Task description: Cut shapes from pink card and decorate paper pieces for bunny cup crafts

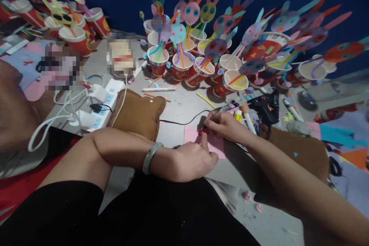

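Observation:
A small pink sheet of paper (pixel 216 147) lies on the table in front of me, with a faint curved line near its left side. On it sits a small red round thing (pixel 203 132), partly covered by my fingers. My left hand (pixel 191 161), a pale green bangle at its wrist, presses this red thing with the index finger; the other fingers are curled. My right hand (pixel 223 125) pinches a slim pen-like tool at the red thing's upper edge. Most of that tool is hidden by the fingers.
Red paper cups (pixel 181 67) with colourful paper rabbit heads on straws crowd the back. Left are a brown cushion (pixel 137 113), a white power strip (pixel 111 98) with cables, and another person's arm (pixel 17 111). Markers (pixel 158 90), a black glue gun (pixel 266 107) and scraps lie around.

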Demonstrator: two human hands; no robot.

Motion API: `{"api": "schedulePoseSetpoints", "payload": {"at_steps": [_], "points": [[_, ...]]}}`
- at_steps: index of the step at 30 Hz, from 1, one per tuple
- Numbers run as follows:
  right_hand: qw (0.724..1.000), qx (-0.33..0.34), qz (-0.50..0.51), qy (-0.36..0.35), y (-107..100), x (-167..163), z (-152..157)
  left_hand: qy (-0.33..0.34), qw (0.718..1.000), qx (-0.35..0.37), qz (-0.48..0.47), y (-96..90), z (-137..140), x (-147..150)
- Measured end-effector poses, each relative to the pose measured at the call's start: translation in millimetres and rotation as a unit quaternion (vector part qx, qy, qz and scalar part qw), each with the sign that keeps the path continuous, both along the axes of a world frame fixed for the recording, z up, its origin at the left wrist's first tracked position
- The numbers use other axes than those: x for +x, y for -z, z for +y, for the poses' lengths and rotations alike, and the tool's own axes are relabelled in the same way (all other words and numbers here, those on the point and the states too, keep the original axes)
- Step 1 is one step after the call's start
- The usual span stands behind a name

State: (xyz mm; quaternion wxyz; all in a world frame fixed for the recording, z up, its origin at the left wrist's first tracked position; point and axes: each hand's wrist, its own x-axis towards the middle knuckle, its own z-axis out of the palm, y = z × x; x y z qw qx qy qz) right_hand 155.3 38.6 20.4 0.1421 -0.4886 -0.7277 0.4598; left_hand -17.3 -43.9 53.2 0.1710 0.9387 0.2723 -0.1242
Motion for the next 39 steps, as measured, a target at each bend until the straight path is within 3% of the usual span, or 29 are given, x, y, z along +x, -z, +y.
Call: {"api": "schedulePoseSetpoints", "payload": {"at_steps": [7, 12, 15, 20, 26, 30, 33, 35, 37, 39], "points": [[0.997, -0.042, 0.026, -0.054, 0, -7, 6, 0.005, 1.0, 0.006, -0.004, 2.5, 0, 1], [0.99, -0.066, 0.107, 0.07, 5, 8, -6, 0.008, 0.999, 0.032, -0.002, 2.6, 0, 1], [0.992, -0.002, 0.112, 0.063, 5, 20, -18, 0.011, 0.999, 0.052, -0.004, 2.3, 1, 1], [0.982, 0.159, 0.047, -0.089, 11, 30, -37, 0.003, 0.992, 0.12, -0.03, 10.6, 2, 3], [0.972, 0.203, 0.036, -0.116, 26, 28, -45, -0.02, 0.972, 0.221, -0.073, 23.6, 2, 6], [0.977, 0.202, 0.038, -0.061, 25, 22, -46, 0.041, 0.954, 0.272, -0.118, 20.1, -1, 4], [0.983, 0.178, 0.034, 0.011, 23, 21, -47, 0.117, 0.949, 0.248, -0.156, 16.7, -5, 1], [0.984, 0.137, 0.067, 0.098, 23, 23, -47, 0.133, 0.955, 0.22, -0.147, 16.9, -6, 0], [0.963, 0.085, 0.146, 0.211, 22, 27, -46, 0.129, 0.961, 0.205, -0.13, 18.8, -7, 1], [0.922, 0.033, 0.233, 0.308, 21, 31, -46, 0.118, 0.966, 0.201, -0.115, 21.2, -7, 1]]}}
